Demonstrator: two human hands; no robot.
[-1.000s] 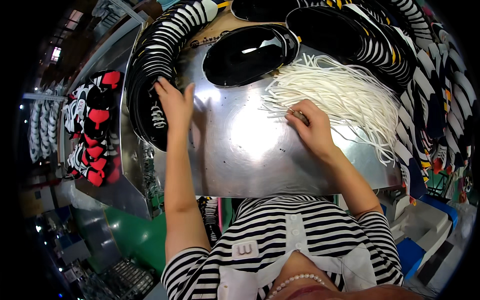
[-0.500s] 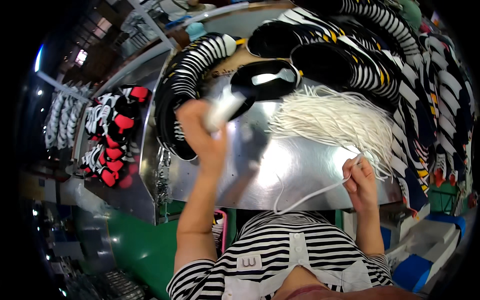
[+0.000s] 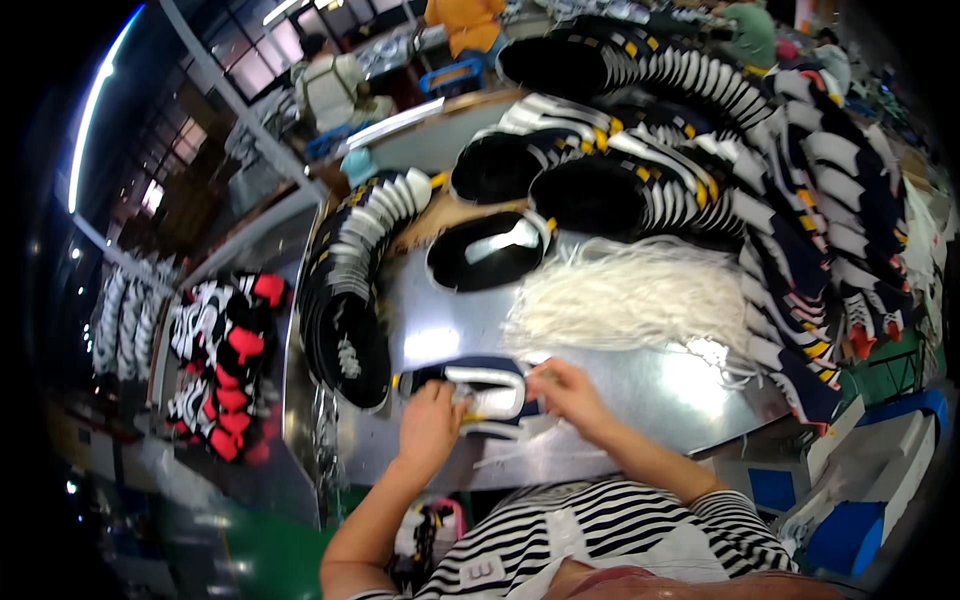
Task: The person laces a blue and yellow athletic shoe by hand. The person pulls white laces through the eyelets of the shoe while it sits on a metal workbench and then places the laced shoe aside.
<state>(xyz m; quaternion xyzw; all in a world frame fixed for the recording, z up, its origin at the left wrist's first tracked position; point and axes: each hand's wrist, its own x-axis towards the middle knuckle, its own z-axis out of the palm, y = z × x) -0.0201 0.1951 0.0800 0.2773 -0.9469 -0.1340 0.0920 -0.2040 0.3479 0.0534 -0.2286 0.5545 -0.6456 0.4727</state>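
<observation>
A navy and white shoe upper (image 3: 478,366) lies low over the near part of the metal table. My left hand (image 3: 432,425) is closed on its near left side, fingers bent at the opening. At its right end, my right hand (image 3: 568,395) is pinched, its fingertips against the upper. A white shoelace (image 3: 505,432) trails just below the upper; motion blur partly hides how it runs into the right fingers. Beyond the hands, a thick bundle of white shoelaces (image 3: 630,295) is spread out on the table.
A curved row of nested shoe uppers (image 3: 345,300) stands at left, with a single black upper (image 3: 485,252) beside it. More stacked uppers (image 3: 640,195) fill the back and right. Red, black and white uppers (image 3: 235,350) lie on a lower surface at left. Other people (image 3: 335,85) sit farther back.
My left hand has come down from above the table with the upper. My right hand has moved left from the lace bundle's edge to meet it. The view has tilted up.
</observation>
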